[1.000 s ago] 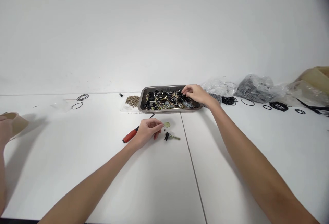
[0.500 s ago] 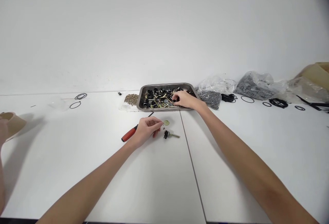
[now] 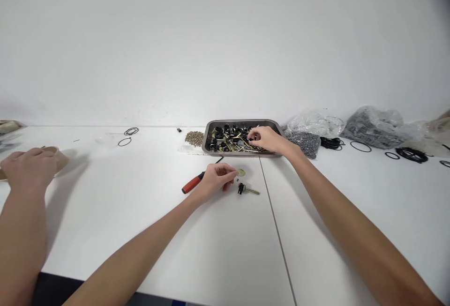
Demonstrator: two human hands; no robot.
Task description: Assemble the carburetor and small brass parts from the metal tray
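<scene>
My left hand (image 3: 216,178) rests on the white table with its fingertips pinched together beside a small yellowish disc (image 3: 241,172). Whether anything tiny sits between the fingers is not visible. Just right of it lies a black-and-brass part with a short shaft (image 3: 246,189). A red-handled screwdriver (image 3: 192,185) lies partly under this hand. My right hand (image 3: 269,140) reaches into the metal tray (image 3: 242,122), fingertips down among the black and brass parts (image 3: 228,138). Its grip on any one piece is unclear.
A heap of small brass bits (image 3: 194,138) lies left of the tray. Plastic bags of dark parts (image 3: 307,132) (image 3: 374,125) and black rings (image 3: 360,146) (image 3: 131,131) sit at the back. Another person's hand (image 3: 28,165) covers a beige bowl (image 3: 59,157) at far left.
My right hand moved from the tray's far right corner to its middle. My left hand stayed put. The other person's hand and arm came further into view at left.
</scene>
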